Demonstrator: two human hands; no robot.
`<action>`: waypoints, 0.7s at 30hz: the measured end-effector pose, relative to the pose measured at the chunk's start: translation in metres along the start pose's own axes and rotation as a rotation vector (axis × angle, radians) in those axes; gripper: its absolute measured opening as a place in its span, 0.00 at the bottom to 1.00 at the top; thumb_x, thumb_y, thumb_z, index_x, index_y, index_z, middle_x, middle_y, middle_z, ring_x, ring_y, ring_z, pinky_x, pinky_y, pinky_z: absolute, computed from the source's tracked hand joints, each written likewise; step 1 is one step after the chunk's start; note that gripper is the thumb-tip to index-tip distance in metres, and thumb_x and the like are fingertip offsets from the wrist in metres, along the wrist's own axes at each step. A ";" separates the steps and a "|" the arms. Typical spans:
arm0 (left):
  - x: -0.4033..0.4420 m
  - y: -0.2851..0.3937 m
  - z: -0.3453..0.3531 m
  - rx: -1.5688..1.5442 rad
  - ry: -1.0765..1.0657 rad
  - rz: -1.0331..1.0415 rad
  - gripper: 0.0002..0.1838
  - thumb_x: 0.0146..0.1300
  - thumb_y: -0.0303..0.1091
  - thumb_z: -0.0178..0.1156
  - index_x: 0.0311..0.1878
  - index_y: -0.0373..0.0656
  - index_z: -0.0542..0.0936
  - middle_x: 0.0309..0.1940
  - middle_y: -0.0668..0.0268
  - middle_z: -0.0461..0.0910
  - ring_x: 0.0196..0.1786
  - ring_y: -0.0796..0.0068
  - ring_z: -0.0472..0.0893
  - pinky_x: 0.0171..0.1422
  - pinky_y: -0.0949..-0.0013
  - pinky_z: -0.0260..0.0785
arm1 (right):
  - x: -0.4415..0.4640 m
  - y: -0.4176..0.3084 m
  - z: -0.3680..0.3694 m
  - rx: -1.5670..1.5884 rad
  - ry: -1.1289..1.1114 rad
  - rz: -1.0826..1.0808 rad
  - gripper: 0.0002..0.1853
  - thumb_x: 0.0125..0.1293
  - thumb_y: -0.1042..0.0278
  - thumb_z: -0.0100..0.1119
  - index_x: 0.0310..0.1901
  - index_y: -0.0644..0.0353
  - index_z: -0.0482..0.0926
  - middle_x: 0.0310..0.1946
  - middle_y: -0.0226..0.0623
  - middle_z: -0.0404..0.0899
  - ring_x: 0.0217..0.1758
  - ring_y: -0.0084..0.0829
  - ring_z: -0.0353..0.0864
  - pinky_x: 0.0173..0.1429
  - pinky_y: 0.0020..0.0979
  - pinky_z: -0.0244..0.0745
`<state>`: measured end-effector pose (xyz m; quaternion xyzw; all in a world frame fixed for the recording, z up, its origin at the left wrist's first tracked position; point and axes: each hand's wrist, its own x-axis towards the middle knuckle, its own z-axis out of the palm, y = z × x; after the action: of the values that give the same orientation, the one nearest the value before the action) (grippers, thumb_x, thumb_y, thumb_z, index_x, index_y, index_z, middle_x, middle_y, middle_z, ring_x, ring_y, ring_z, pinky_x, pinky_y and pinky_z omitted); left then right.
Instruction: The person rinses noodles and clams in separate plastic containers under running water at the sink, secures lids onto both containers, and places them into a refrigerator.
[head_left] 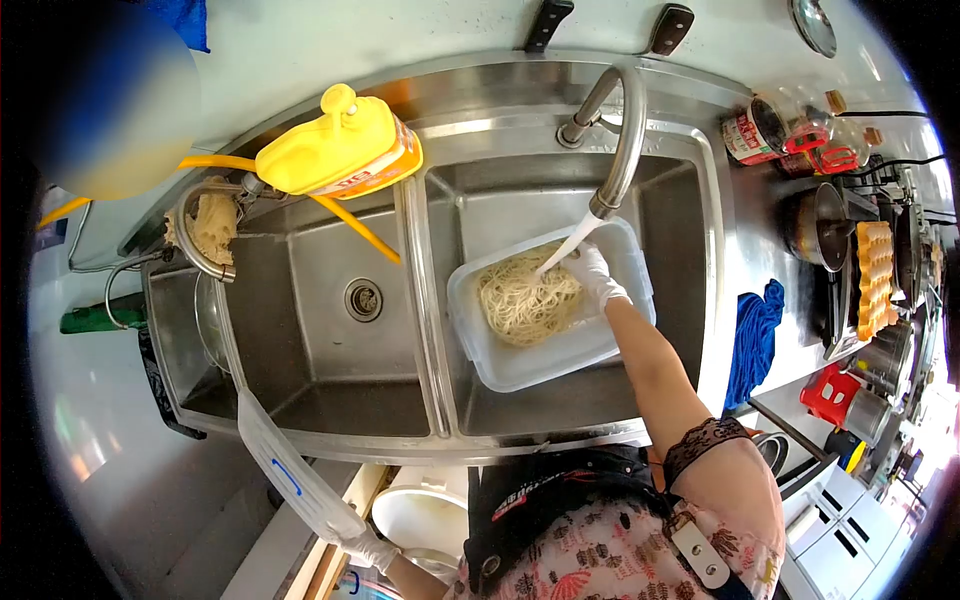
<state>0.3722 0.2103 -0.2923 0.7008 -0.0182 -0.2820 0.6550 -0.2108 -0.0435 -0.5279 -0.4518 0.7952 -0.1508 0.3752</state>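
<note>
A translucent plastic tub (500,365) sits in the right sink basin with a heap of pale thin noodles (520,305) in it. Water from the curved faucet (628,150) pours onto the noodles. My right hand (592,272), in a white glove, reaches into the tub beside the stream, at the noodles' edge. Its fingertips are hard to make out behind the water. Down at the left, my gloved left hand (365,545) is closed on the end of a long translucent plastic lid (290,475) with a blue mark, held tilted in front of the sink's left end.
A yellow jug (340,150) stands behind the left basin (325,350), near a yellow hose (360,230). Two knife handles (548,25) show at the back. To the right are a blue cloth (755,335), bottles (800,125) and a lidded pot (818,225). A white bucket (420,515) stands below.
</note>
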 end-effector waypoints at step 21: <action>-0.010 0.006 -0.024 0.007 0.001 0.013 0.35 0.60 0.52 0.56 0.66 0.41 0.63 0.59 0.56 0.68 0.62 0.60 0.67 0.68 0.59 0.58 | -0.098 -0.048 0.037 -0.938 -0.374 -0.694 0.20 0.61 0.64 0.51 0.55 0.54 0.75 0.60 0.41 0.66 0.66 0.45 0.61 0.63 0.64 0.55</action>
<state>0.3757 0.2352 -0.2830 0.7032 -0.0235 -0.2771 0.6544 -0.1246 0.0151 -0.4799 -0.8204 0.5039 0.1836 0.1984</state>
